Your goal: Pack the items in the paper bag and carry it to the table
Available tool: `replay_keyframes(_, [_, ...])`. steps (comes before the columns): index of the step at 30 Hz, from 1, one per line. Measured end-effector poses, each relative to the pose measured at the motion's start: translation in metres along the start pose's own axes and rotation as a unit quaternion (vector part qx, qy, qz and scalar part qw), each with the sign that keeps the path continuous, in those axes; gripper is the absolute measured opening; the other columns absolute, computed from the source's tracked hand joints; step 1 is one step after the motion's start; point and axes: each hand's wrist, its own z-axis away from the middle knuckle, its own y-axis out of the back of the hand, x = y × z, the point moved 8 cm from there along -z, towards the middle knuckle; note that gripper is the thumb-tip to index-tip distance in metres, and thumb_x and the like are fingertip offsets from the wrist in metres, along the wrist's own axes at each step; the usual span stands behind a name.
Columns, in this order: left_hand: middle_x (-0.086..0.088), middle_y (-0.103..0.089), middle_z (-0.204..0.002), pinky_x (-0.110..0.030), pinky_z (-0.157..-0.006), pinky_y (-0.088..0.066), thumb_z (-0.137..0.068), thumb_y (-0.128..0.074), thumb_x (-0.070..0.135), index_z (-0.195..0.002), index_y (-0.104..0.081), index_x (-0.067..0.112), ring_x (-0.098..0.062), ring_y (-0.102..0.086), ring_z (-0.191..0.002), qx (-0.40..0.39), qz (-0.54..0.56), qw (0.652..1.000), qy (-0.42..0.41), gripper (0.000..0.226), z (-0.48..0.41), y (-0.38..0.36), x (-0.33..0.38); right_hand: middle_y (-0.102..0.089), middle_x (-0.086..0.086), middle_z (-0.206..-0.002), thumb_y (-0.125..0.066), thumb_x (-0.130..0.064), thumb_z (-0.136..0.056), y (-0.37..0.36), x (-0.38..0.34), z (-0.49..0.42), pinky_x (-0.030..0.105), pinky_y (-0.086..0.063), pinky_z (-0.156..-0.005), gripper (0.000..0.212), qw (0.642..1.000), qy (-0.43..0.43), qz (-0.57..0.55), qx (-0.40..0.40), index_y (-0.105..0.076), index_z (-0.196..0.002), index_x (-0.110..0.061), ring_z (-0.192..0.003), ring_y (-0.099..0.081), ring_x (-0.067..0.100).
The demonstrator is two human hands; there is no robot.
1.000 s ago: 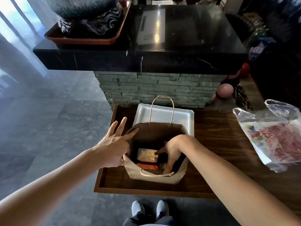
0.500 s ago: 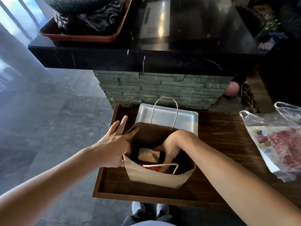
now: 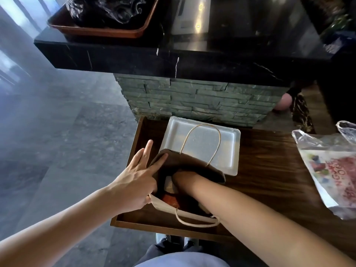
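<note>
A brown paper bag (image 3: 165, 206) stands open on the low wooden table (image 3: 269, 170), its far handle upright and its near handle hanging over the front. My left hand (image 3: 138, 178) grips the bag's left rim, index finger along the edge, other fingers spread. My right hand (image 3: 185, 178) reaches deep into the bag; its fingers are hidden. Inside I see a pale packet (image 3: 170, 185) and a red-orange packet (image 3: 171, 201).
A white foam tray (image 3: 204, 139) lies just behind the bag. A printed plastic bag (image 3: 331, 170) rests on the table's right side. A black marble counter (image 3: 173, 62) on a stone base (image 3: 192, 99) overhangs the far side. Grey floor lies to the left.
My right hand has gone deeper into the bag, and the bag's far side has folded over it. The near handle has dropped over the front. My view moved closer.
</note>
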Motion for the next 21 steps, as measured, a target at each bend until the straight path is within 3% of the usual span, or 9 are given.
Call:
replay_keyframes(3, [-0.002, -0.019, -0.162, -0.063, -0.116, -0.015, -0.058, -0.086, 0.046, -0.061, -0.070, 0.034, -0.048, 0.014, -0.146, 0.017, -0.007, 1.000, 0.003, 0.020, 0.003, 0.000, 0.003, -0.054, 0.014, -0.137, -0.043, -0.013, -0.101, 0.001, -0.003, 0.005, 0.035, -0.035, -0.105, 0.036, 0.999, 0.023, -0.001, 0.026, -0.050, -0.136, -0.007, -0.127, -0.049, 0.029])
replay_keyframes(7, [-0.004, -0.023, -0.161, -0.062, -0.115, -0.015, -0.054, -0.088, 0.046, -0.058, -0.069, 0.034, -0.049, 0.010, -0.146, 0.038, 0.000, 0.999, 0.007, 0.023, 0.005, 0.000, 0.002, -0.066, 0.008, -0.109, -0.063, -0.034, -0.087, 0.025, 0.001, 0.025, 0.035, -0.048, -0.079, 0.033, 0.992, 0.061, -0.059, 0.098, -0.061, -0.116, -0.019, -0.087, -0.060, 0.025])
replay_keyframes(12, [-0.007, -0.024, -0.160, -0.062, -0.115, -0.014, -0.055, -0.087, 0.046, -0.060, -0.070, 0.034, -0.050, 0.011, -0.145, 0.051, 0.004, 0.999, 0.007, 0.022, 0.006, -0.003, 0.005, -0.064, -0.006, -0.094, -0.077, -0.039, -0.067, 0.045, 0.042, 0.065, 0.019, -0.042, -0.063, 0.040, 0.932, 0.055, -0.263, 0.243, -0.060, -0.100, -0.025, -0.089, -0.065, 0.017])
replay_keyframes(16, [-0.008, -0.021, -0.161, -0.065, -0.116, -0.016, -0.063, -0.083, 0.047, -0.070, -0.073, 0.034, -0.049, 0.017, -0.144, 0.039, 0.016, 0.999, 0.010, 0.017, 0.006, -0.006, 0.005, -0.068, 0.000, -0.100, -0.079, -0.033, -0.070, 0.044, 0.051, 0.083, 0.023, -0.044, -0.069, 0.051, 0.915, 0.076, -0.249, 0.307, -0.058, -0.113, -0.015, -0.088, -0.065, 0.017])
replay_keyframes(21, [-0.007, -0.013, -0.163, -0.064, -0.116, -0.016, -0.068, -0.080, 0.048, -0.076, -0.074, 0.036, -0.048, 0.022, -0.143, 0.035, 0.013, 0.999, 0.010, 0.016, 0.006, -0.009, 0.004, -0.066, 0.015, -0.111, -0.069, -0.024, -0.085, 0.038, 0.041, 0.077, 0.039, -0.053, -0.081, 0.040, 0.927, 0.087, -0.184, 0.315, -0.054, -0.120, -0.011, -0.098, -0.065, 0.030])
